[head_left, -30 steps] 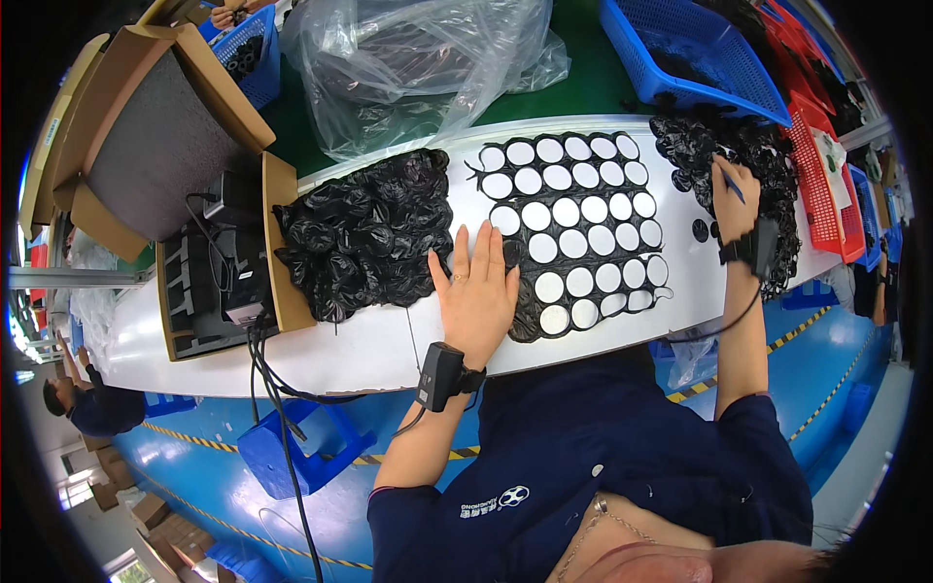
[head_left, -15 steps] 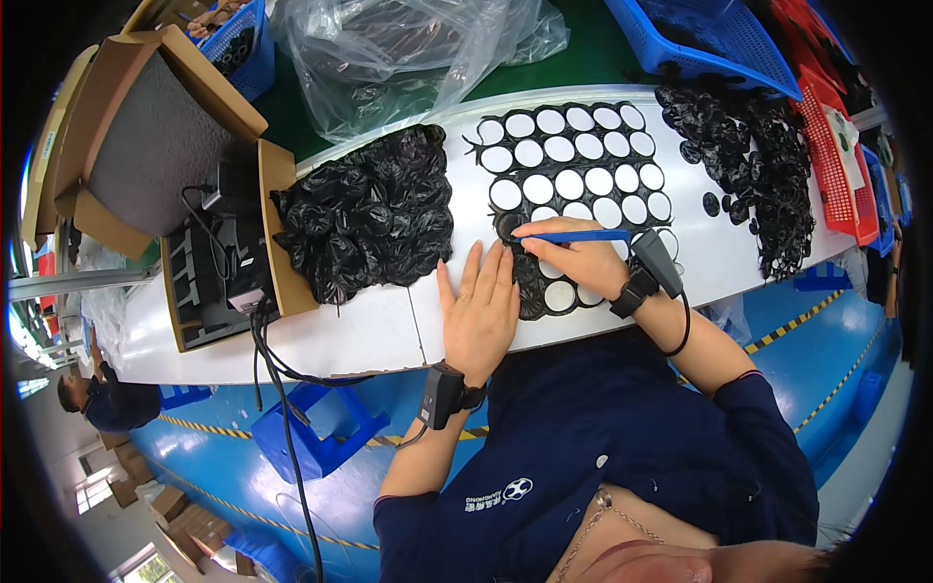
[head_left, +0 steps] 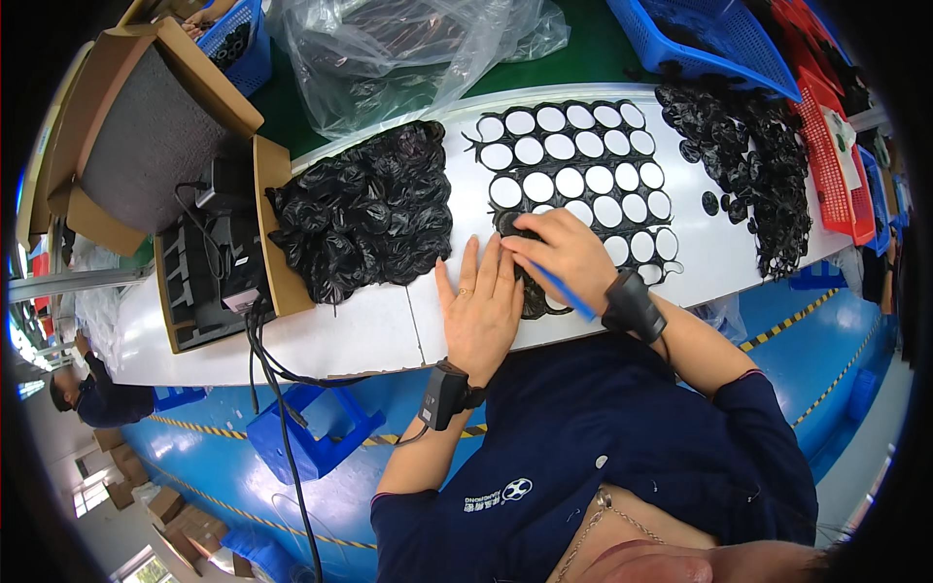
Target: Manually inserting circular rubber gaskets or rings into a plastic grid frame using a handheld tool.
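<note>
A black sheet with rows of round holes [head_left: 569, 163] lies flat on the white table, and the white surface shows through its holes. Flat on the table at the sheet's near left edge rests my left hand [head_left: 480, 309], fingers stretched out. My right hand [head_left: 562, 255] is closed around a slim blue pen-like tool [head_left: 562, 290], whose end slants toward my body. Its fingertips are at a black disc [head_left: 507, 223] still lying in a hole of the sheet, close to my left fingertips. The tool's tip is hidden by my hands.
Left of my hands lies a pile of black sheets [head_left: 374, 214], beside an open cardboard box [head_left: 284, 219] with cables. Many loose black discs and scraps [head_left: 748, 165] cover the right side, next to a red basket [head_left: 838, 185]. A blue basket [head_left: 719, 53] and clear plastic bags [head_left: 408, 49] stand behind.
My right hand has rolled over and come nearer my left fingertips. The blue tool has swung from lying level to slanting down toward me. My left hand has hardly moved.
</note>
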Available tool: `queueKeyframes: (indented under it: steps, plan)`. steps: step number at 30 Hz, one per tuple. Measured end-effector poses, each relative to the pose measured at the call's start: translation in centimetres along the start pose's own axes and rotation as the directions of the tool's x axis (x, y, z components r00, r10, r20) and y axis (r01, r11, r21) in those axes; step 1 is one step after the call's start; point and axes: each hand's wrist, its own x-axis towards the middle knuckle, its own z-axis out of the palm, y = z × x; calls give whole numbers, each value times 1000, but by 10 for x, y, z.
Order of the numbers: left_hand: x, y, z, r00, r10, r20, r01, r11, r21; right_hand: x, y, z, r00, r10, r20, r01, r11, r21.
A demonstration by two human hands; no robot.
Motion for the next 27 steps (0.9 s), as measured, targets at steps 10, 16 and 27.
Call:
queueKeyframes:
  steps: [10, 16, 27]
  plan:
    - [-1, -2, -2, 1000, -20, -13, 20, 1000, 16, -74, 156, -144, 856, 289, -429, -516, 522, -679]
    - [-26, -6, -7, 999, 28, 30, -25, 995, -93, -33, 18, -69, 676, 717, 173, -673, 504, 542]
    - [-38, -5, -13, 997, 73, -27, -76, 989, -124, -26, -27, -20, 773, 496, 396, -633, 560, 535]
